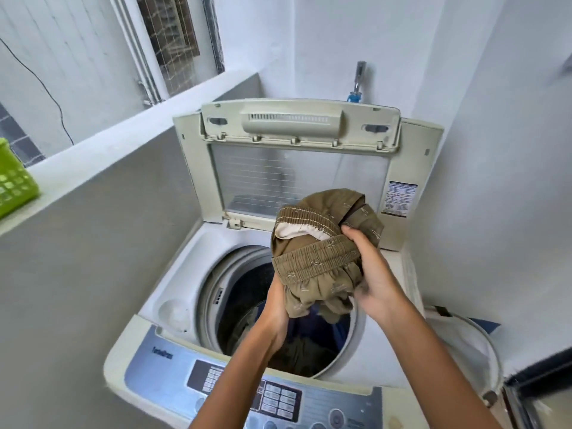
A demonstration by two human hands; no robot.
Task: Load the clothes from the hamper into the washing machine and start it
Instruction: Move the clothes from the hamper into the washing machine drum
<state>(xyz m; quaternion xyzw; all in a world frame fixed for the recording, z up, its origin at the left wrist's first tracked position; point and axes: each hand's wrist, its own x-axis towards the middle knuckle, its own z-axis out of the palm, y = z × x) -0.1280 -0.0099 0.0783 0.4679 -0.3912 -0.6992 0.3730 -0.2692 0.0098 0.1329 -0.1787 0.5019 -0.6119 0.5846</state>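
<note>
A bunched olive-brown garment (322, 261) with an elastic waistband hangs over the open drum of the top-loading washing machine (173, 292). My left hand (274, 314) grips its lower left part from underneath. My right hand (374, 280) holds its right side, fingers curled over the waistband. Dark blue and brown clothes (309, 348) lie inside the drum. The machine's lid (297, 144) stands upright at the back. The control panel (278, 394) with buttons runs along the front edge, partly hidden by my forearms.
A green plastic basket (15, 181) sits on the grey ledge at the left. A tap (359, 78) is on the wall behind the machine. A white hose (473, 345) curves down the right side. White walls close in on the right.
</note>
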